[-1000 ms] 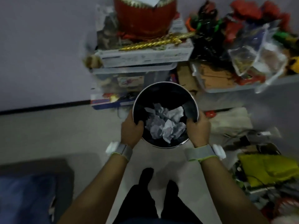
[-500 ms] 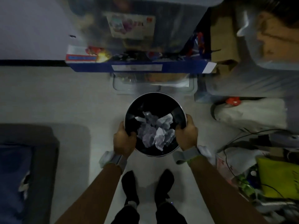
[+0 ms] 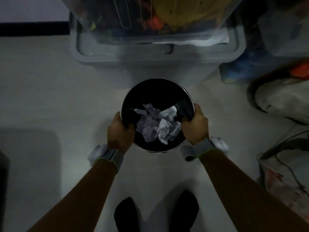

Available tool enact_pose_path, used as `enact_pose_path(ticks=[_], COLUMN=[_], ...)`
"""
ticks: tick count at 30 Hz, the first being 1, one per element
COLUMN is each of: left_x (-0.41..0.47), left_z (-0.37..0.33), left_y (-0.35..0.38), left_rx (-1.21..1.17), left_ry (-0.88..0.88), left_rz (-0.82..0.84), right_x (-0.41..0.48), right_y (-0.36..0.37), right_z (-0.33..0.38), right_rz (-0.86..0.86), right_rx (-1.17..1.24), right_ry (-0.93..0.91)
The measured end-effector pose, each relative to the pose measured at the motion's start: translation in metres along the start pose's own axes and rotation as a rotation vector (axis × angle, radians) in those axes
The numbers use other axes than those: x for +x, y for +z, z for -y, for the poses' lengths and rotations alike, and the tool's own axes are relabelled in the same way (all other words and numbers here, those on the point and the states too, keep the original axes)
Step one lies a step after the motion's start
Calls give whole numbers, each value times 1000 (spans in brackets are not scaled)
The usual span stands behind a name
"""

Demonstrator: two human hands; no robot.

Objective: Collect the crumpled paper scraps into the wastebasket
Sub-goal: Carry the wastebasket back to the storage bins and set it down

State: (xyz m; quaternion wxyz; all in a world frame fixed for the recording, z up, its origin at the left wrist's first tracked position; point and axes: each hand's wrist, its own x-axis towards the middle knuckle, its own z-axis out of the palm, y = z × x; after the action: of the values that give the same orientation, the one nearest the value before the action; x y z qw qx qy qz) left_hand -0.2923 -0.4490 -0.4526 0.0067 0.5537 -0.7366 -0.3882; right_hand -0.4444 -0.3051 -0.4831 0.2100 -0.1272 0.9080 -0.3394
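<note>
A round black wastebasket (image 3: 155, 91) with a metal rim is seen from straight above, low over the pale floor. Several crumpled white paper scraps (image 3: 158, 124) lie in its bottom. My left hand (image 3: 119, 131) grips the rim on the left side, fingers curled inside. On the right side my right hand (image 3: 194, 126) grips the rim the same way. Both wrists wear grey bands. My feet in black socks (image 3: 127, 213) stand just below the basket.
A clear plastic storage bin (image 3: 157, 49) full of clutter stands right behind the basket. A blue box (image 3: 237, 71) and a pale sack (image 3: 280, 101) lie at the right, with a cable and bag (image 3: 284, 173) below. A grey mat (image 3: 28, 164) lies at the left.
The view has tilted down and closed in on the floor. The basket, held in both hands, has come lower, in front of the storage bin. The grip is unchanged.
</note>
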Motion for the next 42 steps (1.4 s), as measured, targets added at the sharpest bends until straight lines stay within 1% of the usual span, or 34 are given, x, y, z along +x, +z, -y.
enact_pose_path(ticks=[2,3,6,9,12,15,18,21,25,27,30,35,39,42], left_x=[16,25,34,37,44,45,46,49,51,54,57,48,5,-45], left_z=[12,18,27,30,30,31,32,31,30,30,31,24,10,-1], left_y=[17,28,42,51,53,53,51,49,50,49,49,22,-30,-83], left_rx=[8,4,-38,-74,-77,-49,-45,-29,-17,-22,-36,-120,-177,-248], left_ry=[7,20,3,-5,-32,-7,2,-16,-29,-38,-54,-161,-144,-153], left_rz=[10,13,19,-8,-41,-37,-3,20,51,69,99,59,19,4], right_x=[10,16,14,19,27,28,29,27,23,24,23,7,-23,-57], right_y=[21,31,36,40,48,52,55,52,45,43,44,28,-16,-65], right_z=[-15,-24,-37,-42,-40,-36,-31,-30,-33,-30,-27,-15,12,30], right_rz=[-17,5,103,67,-13,-48,-95,-64,18,36,10,-17,-14,-67], right_rx=[-4,16,130,160,124,98,23,-5,10,-1,-6,126,260,333], right_ry=[107,114,66,45,27,18,81,59,12,29,72,116,187,245])
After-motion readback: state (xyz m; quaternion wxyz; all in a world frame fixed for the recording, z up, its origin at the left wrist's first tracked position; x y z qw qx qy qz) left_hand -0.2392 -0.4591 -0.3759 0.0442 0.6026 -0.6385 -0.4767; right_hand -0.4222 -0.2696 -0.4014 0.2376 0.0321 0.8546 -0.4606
